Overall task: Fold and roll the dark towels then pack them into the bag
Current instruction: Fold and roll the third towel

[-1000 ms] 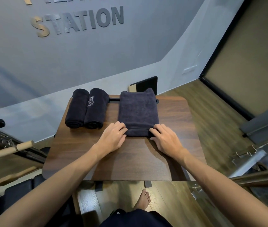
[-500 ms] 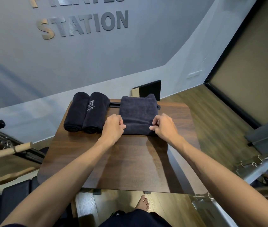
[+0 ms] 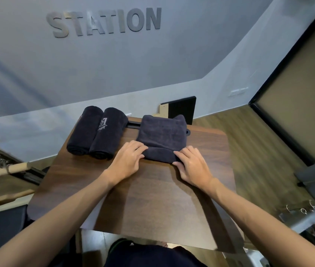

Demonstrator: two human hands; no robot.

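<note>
My left hand [image 3: 128,160] and my right hand [image 3: 193,166] both sit on the near end of the dark towel [image 3: 162,137] that I am rolling, on the wooden table [image 3: 152,199]. The towel lies folded into a long strip at about twelve o'clock from me, toward the far edge of the table, and its near end is already turned up into a thick roll that runs between my two hands. My left fingers [image 3: 136,149] are curled over the left end of that roll, gripping it from above, with the thumb side tucked against the cloth. My right fingers [image 3: 183,153] are curled over the right end in the same way, and the fingertips press into the fabric while the thumb lies low by the table at the roll's near edge. The unrolled part of the towel stretches away from me, and its far corners stick up a little over the table's back edge. At about ten o'clock, two finished rolled towels [image 3: 95,133] lie side by side, touching each other, with pale embroidery on the right one. They are just beside my left hand but apart from it. On the grey wall [image 3: 152,64] beyond, raised letters [image 3: 104,22] read STATION.
</note>
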